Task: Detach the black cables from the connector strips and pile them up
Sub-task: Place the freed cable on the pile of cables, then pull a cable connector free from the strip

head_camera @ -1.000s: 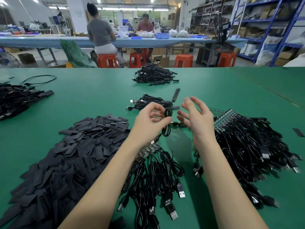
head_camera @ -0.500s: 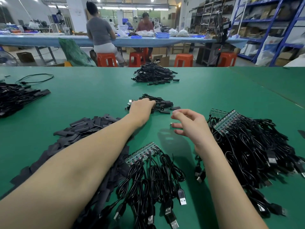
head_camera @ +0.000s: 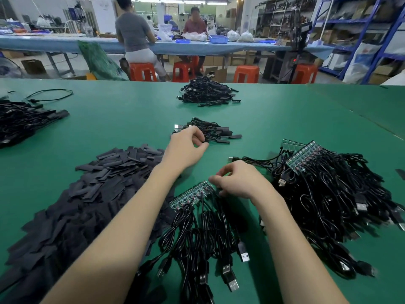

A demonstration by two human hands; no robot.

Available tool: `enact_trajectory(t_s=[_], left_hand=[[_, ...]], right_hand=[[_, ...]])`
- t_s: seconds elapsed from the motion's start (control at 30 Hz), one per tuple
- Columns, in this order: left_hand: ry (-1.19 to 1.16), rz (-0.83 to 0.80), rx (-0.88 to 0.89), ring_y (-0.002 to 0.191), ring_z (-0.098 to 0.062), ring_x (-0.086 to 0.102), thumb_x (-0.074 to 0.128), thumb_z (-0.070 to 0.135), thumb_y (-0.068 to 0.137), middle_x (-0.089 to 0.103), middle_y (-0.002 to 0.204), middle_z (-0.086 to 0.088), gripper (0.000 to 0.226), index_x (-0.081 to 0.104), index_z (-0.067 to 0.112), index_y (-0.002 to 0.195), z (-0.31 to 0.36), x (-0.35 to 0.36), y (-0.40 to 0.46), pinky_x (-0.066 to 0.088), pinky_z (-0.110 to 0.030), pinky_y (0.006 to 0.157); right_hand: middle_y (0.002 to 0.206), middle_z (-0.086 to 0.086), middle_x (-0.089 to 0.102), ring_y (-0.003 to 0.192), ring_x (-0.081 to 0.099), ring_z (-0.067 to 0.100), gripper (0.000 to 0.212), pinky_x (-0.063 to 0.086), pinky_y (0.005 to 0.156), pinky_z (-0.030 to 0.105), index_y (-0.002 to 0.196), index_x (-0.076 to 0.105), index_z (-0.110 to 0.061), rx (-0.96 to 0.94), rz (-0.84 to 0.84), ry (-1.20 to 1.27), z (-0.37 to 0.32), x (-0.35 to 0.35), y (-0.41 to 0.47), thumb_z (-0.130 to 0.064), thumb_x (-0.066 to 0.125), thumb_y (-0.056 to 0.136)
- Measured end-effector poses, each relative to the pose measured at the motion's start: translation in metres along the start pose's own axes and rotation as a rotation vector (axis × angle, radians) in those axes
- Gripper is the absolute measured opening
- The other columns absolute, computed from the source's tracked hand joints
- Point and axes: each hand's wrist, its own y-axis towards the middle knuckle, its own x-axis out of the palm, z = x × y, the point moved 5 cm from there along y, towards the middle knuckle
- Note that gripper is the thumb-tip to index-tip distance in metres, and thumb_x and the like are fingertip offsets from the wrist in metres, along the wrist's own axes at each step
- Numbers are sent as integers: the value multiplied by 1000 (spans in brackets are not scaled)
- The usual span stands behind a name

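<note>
I am working at a green table [head_camera: 285, 110] in a workshop, with a broad heap of flat black sleeves [head_camera: 87, 198] lying to my left and a big tangle of cabled strips [head_camera: 333, 194] lying to my right; a far pile of cables [head_camera: 206, 93] is sitting near the table's back edge, and a small pile of detached cables [head_camera: 210, 130] is lying ahead of me; between my forearms a connector strip [head_camera: 192, 194] is lying flat, its black cables [head_camera: 203, 238] trailing toward me; my left hand [head_camera: 184, 150] is hanging beside the small pile with fingers loosely curled and holding nothing I can see; my right hand [head_camera: 238, 183] is curling its fingertips at the strip's right end, though whether I am actually pinching it I cannot tell.
</note>
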Motion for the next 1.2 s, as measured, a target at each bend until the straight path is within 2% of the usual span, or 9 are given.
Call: enact_trajectory(t_s=[0.07, 0.17, 0.3, 0.4, 0.5, 0.67, 0.8, 1.1, 1.2], left_hand=[[-62, -28, -57, 70, 7, 61, 74, 35, 85, 67, 75, 17, 10, 67, 28, 84, -4, -8, -23, 43, -15, 66], [-252, -170, -179, 74, -9, 72, 74, 38, 87, 73, 80, 10, 10, 70, 29, 85, -12, -10, -46, 48, -25, 68], [-409, -378, -238, 76, -7, 73, 72, 42, 89, 77, 88, 9, 18, 71, 25, 94, -11, -15, -58, 48, -27, 71], [-535, -525, -249, 59, 3, 61, 76, 37, 88, 71, 73, 15, 16, 74, 23, 94, -10, -14, -66, 43, -11, 55], [-617, -546, -249, 50, 4, 53, 77, 23, 87, 66, 65, 13, 10, 72, 17, 94, -7, -11, -69, 37, -7, 46], [-734, -599, -271, 74, -7, 69, 81, 10, 79, 78, 87, -4, 18, 72, 10, 95, -1, -7, -73, 49, -11, 68], [-749, -579, -255, 84, -12, 69, 86, 22, 64, 77, 95, -9, 35, 72, 9, 94, 1, -6, -72, 51, -16, 81], [-824, -623, -208, 80, -10, 70, 84, 20, 68, 77, 92, -6, 22, 75, 14, 88, 4, -10, -76, 52, -15, 75], [-827, -623, -206, 81, -11, 69, 84, 21, 67, 77, 93, -7, 23, 75, 15, 87, 3, -11, -77, 52, -17, 79]], right_hand=[[64, -7, 74, 81, 70, 7, 27, 50, 72, 23, 87, 70, -22, 24, -6, 4, -3, 1, -1, -48, 75, 83], [76, -5, 72, 72, 64, 10, 35, 44, 63, 25, 93, 75, -21, 41, -60, 57, -5, 3, -5, -53, 78, 80], [69, -13, 67, 59, 50, 6, 17, 34, 47, 18, 81, 76, -24, 21, -65, 306, -2, 2, -7, -40, 80, 83], [82, -9, 70, 64, 49, 7, 11, 34, 54, 21, 81, 78, -26, 6, -154, 489, 1, 0, -9, -37, 81, 83], [86, -12, 72, 70, 53, 7, 12, 40, 67, 24, 82, 80, -31, -25, -200, 543, 1, -3, -10, -44, 80, 81], [80, -8, 66, 72, 50, 7, 18, 40, 75, 28, 82, 80, -31, -85, -183, 586, -1, -5, -10, -46, 84, 72], [72, -9, 65, 61, 50, 2, 28, 42, 62, 18, 83, 81, -21, -77, -287, 765, 1, -1, -9, -38, 84, 61], [64, -6, 67, 55, 51, 4, 16, 46, 53, 12, 72, 81, -17, 112, -398, 978, 4, 14, -11, -29, 81, 63], [66, -4, 67, 64, 50, 9, 27, 44, 62, 18, 75, 79, -15, 153, -388, 991, 5, 17, -11, -31, 84, 54]])
